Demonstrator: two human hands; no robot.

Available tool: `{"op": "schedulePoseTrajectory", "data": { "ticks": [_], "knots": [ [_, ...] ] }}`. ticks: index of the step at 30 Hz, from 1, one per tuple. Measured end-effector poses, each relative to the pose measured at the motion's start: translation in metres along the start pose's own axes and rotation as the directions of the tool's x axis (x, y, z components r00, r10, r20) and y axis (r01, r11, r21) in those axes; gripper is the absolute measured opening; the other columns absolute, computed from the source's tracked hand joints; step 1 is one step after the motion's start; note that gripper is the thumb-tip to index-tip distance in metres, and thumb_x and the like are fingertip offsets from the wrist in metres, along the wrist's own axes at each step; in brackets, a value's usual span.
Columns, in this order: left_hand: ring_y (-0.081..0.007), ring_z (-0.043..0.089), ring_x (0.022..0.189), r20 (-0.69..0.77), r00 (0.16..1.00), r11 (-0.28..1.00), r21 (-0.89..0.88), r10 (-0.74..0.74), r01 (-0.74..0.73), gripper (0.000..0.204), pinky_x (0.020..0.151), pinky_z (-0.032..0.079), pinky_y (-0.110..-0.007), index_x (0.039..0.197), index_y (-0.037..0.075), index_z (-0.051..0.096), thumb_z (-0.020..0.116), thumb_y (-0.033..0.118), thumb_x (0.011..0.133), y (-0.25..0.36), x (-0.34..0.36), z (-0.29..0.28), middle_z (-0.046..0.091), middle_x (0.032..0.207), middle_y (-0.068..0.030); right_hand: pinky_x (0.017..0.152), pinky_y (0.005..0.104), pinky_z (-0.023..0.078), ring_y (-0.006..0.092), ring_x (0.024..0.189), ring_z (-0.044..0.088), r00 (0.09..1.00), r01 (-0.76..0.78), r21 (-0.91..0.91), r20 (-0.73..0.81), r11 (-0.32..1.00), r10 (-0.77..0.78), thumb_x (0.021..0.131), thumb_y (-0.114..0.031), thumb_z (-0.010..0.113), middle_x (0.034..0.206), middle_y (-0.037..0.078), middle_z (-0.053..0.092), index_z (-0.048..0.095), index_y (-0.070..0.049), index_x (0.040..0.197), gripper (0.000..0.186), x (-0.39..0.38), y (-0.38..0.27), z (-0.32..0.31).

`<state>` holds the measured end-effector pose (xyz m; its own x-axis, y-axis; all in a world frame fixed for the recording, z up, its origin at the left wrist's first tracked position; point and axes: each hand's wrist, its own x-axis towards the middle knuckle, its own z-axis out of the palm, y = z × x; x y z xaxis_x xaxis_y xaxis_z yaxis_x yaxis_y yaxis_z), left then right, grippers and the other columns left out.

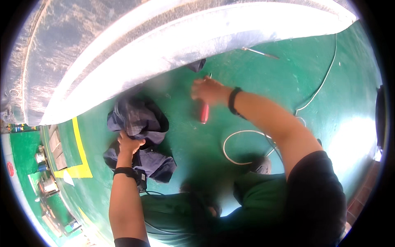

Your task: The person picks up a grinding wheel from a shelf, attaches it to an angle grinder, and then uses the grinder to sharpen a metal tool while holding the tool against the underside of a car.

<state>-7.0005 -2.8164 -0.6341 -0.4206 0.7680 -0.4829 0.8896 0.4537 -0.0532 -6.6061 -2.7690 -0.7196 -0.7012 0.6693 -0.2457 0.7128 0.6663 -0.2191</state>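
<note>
A dark navy cloth garment (142, 117) lies bunched on the floor below the vehicle's edge. My left hand (129, 144) is closed on its middle, thumb to the right, and the fabric pinches in there. Right of the cloth, my right hand (207, 90) is smeared by motion. Its fingers curl round a red-handled tool (204, 113); the red end sticks out below the hand and a thin tip shows above it. The tool's exact kind is hidden by my fingers.
A pale, dirty vehicle body panel (177, 39) overhangs the far side. On the green floor lie a thin metal rod (261, 52) and a looped pale hose (236, 133) at the right. Yellow floor marking (82, 150) and shelves with spools (49, 185) stand at the left.
</note>
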Motion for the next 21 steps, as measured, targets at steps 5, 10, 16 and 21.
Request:
{"op": "schedulePoseTrajectory", "data": {
  "ticks": [5,10,16,21],
  "knots": [
    [-0.0427,0.046,0.135,-0.049,0.985,0.983,0.084,0.168,-0.163,0.088,0.109,0.041,-0.047,0.147,0.008,0.041,0.076,0.044,0.075,-0.014,0.021,0.046,0.044,0.148,-0.0246,0.093,0.0478,0.050,0.0269,0.105,0.063,0.989,-0.098,-0.140,0.098,0.985,0.113,0.081,-0.021,0.067,0.108,0.009,0.066,0.068,-0.022,0.113,0.032,0.005,0.008,0.011],
    [-0.0411,0.067,0.102,-0.035,0.943,0.926,-0.178,0.332,-0.333,0.043,0.089,0.051,-0.045,0.109,0.001,0.068,0.064,0.034,0.083,0.018,0.033,0.067,0.071,0.098,-0.0252,0.076,0.0453,0.056,0.0306,0.091,0.068,0.942,-0.329,0.269,0.026,0.905,0.335,0.090,-0.028,0.060,0.099,0.014,0.068,0.067,-0.011,0.114,0.030,-0.057,0.032,-0.049],
    [-0.0443,0.067,0.096,0.003,0.866,0.815,-0.341,0.500,-0.469,0.045,0.081,0.052,-0.044,0.090,-0.006,0.068,0.068,0.038,0.081,0.114,-0.013,0.060,0.069,0.091,-0.0299,0.073,0.0459,0.056,0.0338,0.083,0.069,0.332,-0.802,0.407,-0.304,0.436,0.893,0.101,-0.028,0.039,0.088,0.017,0.071,0.063,-0.005,0.105,0.034,-0.131,0.193,0.064],
    [-0.0447,0.059,0.114,0.164,0.688,0.697,-0.321,0.707,-0.641,0.076,0.093,0.048,-0.048,0.127,-0.011,0.051,0.074,0.045,0.081,0.146,-0.073,0.060,0.059,0.123,-0.0348,0.099,0.0424,0.046,0.0321,0.116,0.056,0.249,-0.805,0.396,-0.452,0.442,0.857,0.094,-0.018,0.055,0.119,0.011,0.065,0.068,-0.009,0.109,0.022,-0.153,0.197,0.058]
  ]
}}
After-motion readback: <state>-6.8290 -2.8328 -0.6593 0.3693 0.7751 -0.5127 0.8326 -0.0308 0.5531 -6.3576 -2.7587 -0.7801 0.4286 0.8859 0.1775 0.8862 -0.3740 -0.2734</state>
